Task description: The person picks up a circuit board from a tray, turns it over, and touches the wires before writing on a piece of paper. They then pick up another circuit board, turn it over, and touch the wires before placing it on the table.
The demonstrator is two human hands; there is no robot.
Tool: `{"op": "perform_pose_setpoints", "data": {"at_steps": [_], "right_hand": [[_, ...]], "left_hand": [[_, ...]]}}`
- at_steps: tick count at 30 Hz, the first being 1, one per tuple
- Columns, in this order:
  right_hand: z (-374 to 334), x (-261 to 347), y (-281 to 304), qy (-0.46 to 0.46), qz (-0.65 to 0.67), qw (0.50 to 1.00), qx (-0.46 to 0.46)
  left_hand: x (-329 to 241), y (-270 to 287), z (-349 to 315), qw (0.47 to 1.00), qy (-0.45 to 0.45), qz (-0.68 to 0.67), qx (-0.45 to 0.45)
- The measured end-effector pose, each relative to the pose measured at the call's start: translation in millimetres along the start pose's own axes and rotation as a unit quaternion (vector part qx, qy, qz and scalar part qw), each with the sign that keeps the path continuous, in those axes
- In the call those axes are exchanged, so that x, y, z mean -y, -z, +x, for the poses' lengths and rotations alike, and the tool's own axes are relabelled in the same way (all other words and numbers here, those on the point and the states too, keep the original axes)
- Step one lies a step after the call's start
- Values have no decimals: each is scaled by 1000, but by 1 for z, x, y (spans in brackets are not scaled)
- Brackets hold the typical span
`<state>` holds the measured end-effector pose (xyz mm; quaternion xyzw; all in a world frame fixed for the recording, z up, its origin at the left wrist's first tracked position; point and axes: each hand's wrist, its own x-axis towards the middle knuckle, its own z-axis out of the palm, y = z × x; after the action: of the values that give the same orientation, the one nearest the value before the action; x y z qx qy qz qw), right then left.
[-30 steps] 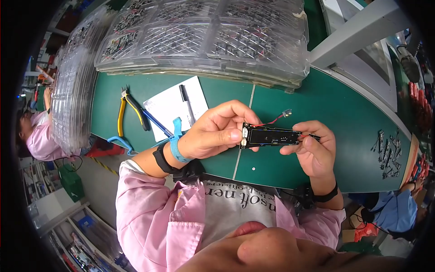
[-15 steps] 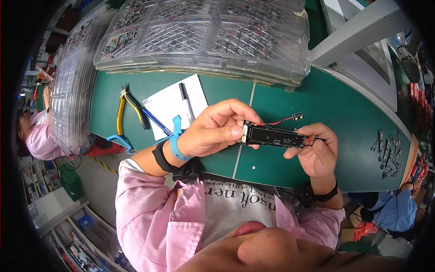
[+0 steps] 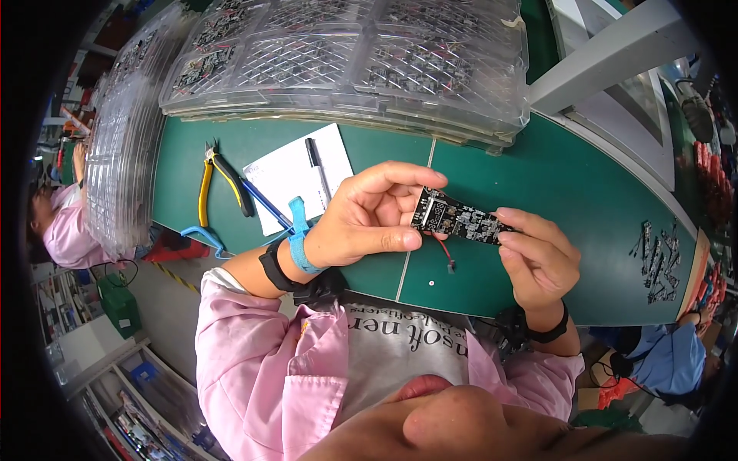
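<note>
A long, narrow black circuit board (image 3: 465,220) is held up above the green table, its component-covered face showing. My left hand (image 3: 373,211) grips its wider left end between thumb and fingers. At the narrower right end, my right hand (image 3: 540,253) pinches the board with thumb and fingertips. Red wire leads (image 3: 443,247) hang from the board's lower edge near my left thumb, with a small dark connector piece at their end. A blue strap (image 3: 300,234) circles my left wrist.
Clear plastic trays (image 3: 346,84) full of small boards are stacked at the back. Yellow-handled cutters (image 3: 206,188), a white paper (image 3: 269,177) and a black pen (image 3: 314,161) lie to the left. Small black parts (image 3: 657,261) sit at the right. Another person in pink (image 3: 65,223) is far left.
The board has been turned over, from its plain black face to its component side. Its red wire has gone from the far edge to the near edge.
</note>
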<state>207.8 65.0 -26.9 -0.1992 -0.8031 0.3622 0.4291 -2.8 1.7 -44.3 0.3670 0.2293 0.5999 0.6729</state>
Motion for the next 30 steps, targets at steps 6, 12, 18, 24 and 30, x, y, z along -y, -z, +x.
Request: {"op": "perform_pose_setpoints", "data": {"at_steps": [6, 12, 18, 24, 30], "right_hand": [[0, 0, -1, 15, -11, 1000, -1], [-1, 0, 0, 27, -16, 999, -3], [-2, -1, 0, 34, -16, 999, -4], [-1, 0, 2, 41, -19, 999, 11], [-3, -5, 2, 50, -2, 999, 10]], "left_hand": [[0, 5, -1, 999, -15, 14, 50], [-1, 5, -1, 997, -20, -1, 74], [1, 5, -2, 998, -16, 3, 53], [-2, 0, -2, 1000, 4, 23, 3], [-1, 5, -2, 999, -7, 24, 32]]}}
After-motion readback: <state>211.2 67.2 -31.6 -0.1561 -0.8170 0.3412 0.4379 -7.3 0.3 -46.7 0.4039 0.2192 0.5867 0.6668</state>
